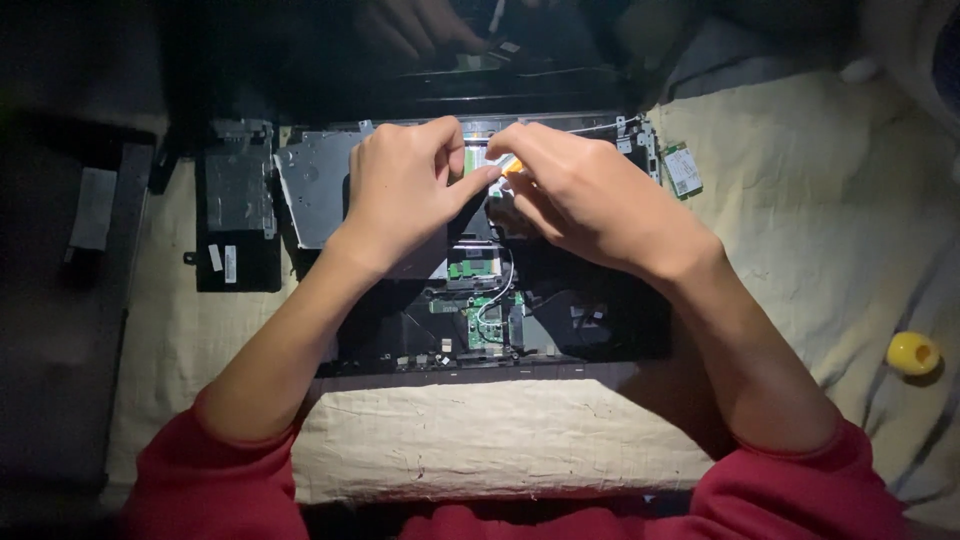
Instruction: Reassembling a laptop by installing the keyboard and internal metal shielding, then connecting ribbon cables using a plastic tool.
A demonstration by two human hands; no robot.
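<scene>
Red sleeves are sitting nearest the camera at the bottom edge, both forearms reaching up and away over a cream cloth covering the work surface. Just past the cloth's bare strip, an opened laptop chassis is lying flat, dark, with a green circuit board and thin white wires showing near its middle. A small yellow rounded object is sitting well apart on the cloth at far right.

Further up, both hands are meeting over the chassis's far part. The left hand is curling narrow, thumb and forefinger pinching toward the centre; what it is gripping, cannot tell. The right hand is also closing tight, fingertips pinching a small orange piece right where the two hands are touching. The orange piece is sitting between the fingertips, just above the dark interior.

Left of the left hand, a grey metal drive is lying on the cloth, and a black flat module is lying beside it further left. A small green card is lying on the cloth just right of the chassis's corner.

Farthest, in shadow at top, another person's hand is resting on something dark.
</scene>
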